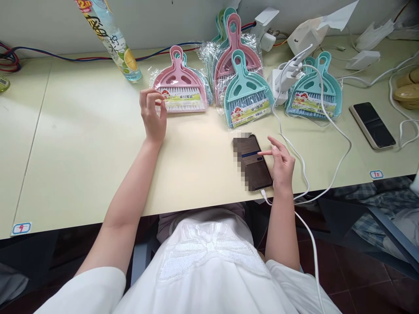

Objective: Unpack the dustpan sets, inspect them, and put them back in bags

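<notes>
My left hand is at the left edge of a pink dustpan and brush set in clear wrapping. Its fingers curl close to the thumb over the edge of the pack; whether they grip anything is hidden. Flat on the table lies a phone, its screen lit and partly pixelated, with a white cable plugged into its lower end. My right hand is at the phone's right side, holding nothing. One finger is stretched onto the screen and another is held apart from it.
More wrapped sets, including a teal dustpan and brush set, stand behind the phone. White plugs sit among loose white cables to the right. Another phone lies farther right. At the back left is a drink bottle.
</notes>
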`<state>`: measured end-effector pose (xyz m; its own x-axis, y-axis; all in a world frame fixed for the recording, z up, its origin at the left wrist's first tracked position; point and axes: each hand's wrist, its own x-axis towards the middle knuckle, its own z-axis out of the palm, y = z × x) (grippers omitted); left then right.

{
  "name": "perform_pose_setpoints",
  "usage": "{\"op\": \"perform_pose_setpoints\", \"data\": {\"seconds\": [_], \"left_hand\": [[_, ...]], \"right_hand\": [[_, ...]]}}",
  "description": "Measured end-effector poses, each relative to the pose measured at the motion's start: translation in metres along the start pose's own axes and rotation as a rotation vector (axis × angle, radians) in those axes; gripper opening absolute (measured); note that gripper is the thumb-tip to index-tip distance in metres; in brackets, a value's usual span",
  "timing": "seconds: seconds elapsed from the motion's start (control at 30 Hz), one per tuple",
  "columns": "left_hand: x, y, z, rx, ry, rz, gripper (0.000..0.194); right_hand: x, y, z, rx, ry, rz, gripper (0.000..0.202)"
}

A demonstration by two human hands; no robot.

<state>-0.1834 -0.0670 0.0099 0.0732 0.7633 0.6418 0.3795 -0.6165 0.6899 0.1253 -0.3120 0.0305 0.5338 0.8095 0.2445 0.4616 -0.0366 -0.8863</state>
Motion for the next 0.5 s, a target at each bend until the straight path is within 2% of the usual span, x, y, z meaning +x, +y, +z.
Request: {"op": "perform_pose_setpoints", "data": {"seconds": [0.17, 0.43, 0.5], "left_hand": [[0.0, 0.0, -0.001, 0.017, -0.026, 0.002, 0.021], [0.0, 0.0, -0.001, 0.056, -0.008, 0.104, 0.022], [0.0, -0.001, -0.001, 0.061, -0.018, 0.091, 0.023]], "right_hand": [[0.001, 0.008, 0.0, 0.005, 0.125, 0.019, 0.042], [0.002, 0.013, 0.0, -0.054, 0.102, 0.01, 0.04], [0.002, 0.011, 0.0, -0.054, 0.102, 0.008, 0.04]]}}
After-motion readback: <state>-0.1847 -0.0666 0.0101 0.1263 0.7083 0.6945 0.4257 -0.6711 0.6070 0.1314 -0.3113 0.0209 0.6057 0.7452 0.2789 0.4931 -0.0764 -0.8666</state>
